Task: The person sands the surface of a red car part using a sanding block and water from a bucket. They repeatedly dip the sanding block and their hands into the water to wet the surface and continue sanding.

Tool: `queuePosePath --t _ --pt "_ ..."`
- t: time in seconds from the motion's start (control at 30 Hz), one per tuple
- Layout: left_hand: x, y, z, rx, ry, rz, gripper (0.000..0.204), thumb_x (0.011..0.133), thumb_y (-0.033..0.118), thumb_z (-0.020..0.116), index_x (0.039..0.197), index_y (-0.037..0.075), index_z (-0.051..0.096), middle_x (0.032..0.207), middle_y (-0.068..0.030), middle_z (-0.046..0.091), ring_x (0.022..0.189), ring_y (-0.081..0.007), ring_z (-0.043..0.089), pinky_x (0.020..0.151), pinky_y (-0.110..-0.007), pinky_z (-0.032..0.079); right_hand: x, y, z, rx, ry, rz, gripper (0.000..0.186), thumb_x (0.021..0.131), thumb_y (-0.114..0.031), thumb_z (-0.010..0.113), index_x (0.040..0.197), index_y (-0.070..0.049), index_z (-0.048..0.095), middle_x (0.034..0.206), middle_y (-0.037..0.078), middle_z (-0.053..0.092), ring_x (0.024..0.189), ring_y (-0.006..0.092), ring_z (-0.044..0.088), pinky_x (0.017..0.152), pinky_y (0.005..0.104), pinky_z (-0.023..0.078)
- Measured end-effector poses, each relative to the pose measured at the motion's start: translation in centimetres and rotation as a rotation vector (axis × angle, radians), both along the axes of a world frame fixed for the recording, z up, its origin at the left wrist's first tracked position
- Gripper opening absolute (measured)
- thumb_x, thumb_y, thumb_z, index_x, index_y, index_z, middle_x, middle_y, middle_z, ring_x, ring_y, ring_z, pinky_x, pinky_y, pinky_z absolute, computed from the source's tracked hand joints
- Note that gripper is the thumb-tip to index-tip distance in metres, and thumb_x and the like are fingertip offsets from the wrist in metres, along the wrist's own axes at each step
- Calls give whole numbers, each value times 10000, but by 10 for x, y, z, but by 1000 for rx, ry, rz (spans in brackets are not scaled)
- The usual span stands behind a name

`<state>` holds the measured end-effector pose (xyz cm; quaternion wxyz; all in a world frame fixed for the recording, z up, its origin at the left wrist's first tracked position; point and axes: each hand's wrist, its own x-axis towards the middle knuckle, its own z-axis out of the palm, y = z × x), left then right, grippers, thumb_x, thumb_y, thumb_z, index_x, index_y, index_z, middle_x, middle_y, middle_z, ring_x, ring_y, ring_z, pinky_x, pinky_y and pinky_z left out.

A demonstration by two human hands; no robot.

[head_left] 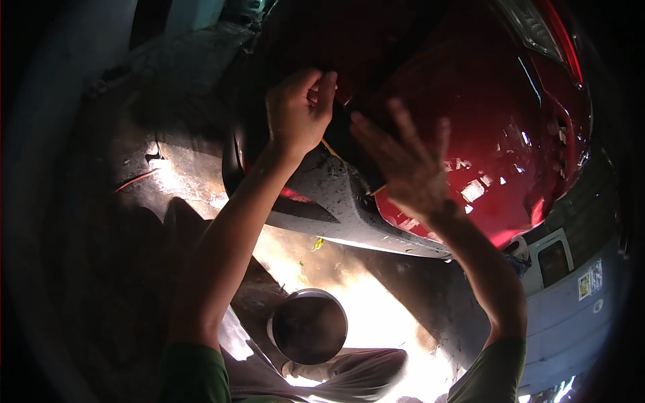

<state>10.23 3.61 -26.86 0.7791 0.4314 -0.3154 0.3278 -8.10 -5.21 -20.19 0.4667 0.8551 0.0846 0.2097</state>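
My left hand (301,111) is curled, raised at the corner of a glossy red car (490,168), beside a black patch (363,158) edged with thin yellow lines. Whether its fingers grip anything is hidden. Just to its right my right hand (413,168) hovers or rests on that black patch and red paint, fingers spread and slightly blurred; contact is unclear. Below both hands is the grey, water-spotted lower bumper (336,201).
A round dark bucket (306,326) stands between my legs on sunlit concrete (376,302). A red cable (138,180) lies at the left, near a pale wall (70,101). The tail light (564,47) is at upper right; a grey panelled surface (564,316) is at right.
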Motion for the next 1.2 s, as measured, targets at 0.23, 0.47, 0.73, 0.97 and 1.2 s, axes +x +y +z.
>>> queuePosePath --t 0.23,0.47,0.73,0.97,1.2 --pt "0 5 -2 51 33 41 228 915 143 694 724 40 622 657 -68 666 540 -173 664 497 -278 510 -5 0 32 19 -351 45 503 960 -319 566 1452 -231 511 1579 -66 384 1518 282 214 1118 739 -11" --pt "3 5 -4 85 39 73 201 931 169 687 781 36 668 678 -58 683 581 -129 671 519 -252 507 2 9 68 -3 -268 70 502 959 -266 543 1457 -227 505 1603 -44 340 1518 316 202 1103 759 -20" --pt "1 1 -4 61 35 59 236 907 160 699 713 51 621 650 -72 651 546 -175 657 495 -285 497 -11 -9 56 -94 -163 66 458 980 -309 519 1432 -239 538 1594 -61 351 1514 300 218 1153 691 -29" --pt "2 5 -4 65 49 67 233 898 155 710 711 51 616 621 -69 617 515 -178 624 492 -283 483 -1 -2 20 95 -192 113 568 965 -487 483 1460 -209 503 1564 -40 406 1512 299 218 1153 689 -64" --pt "2 3 -3 68 39 101 249 895 155 713 700 49 600 627 -66 613 516 -183 624 486 -295 480 -1 7 65 -11 -344 54 609 863 -418 636 1438 -245 532 1570 -123 380 1519 256 218 1138 719 -43"
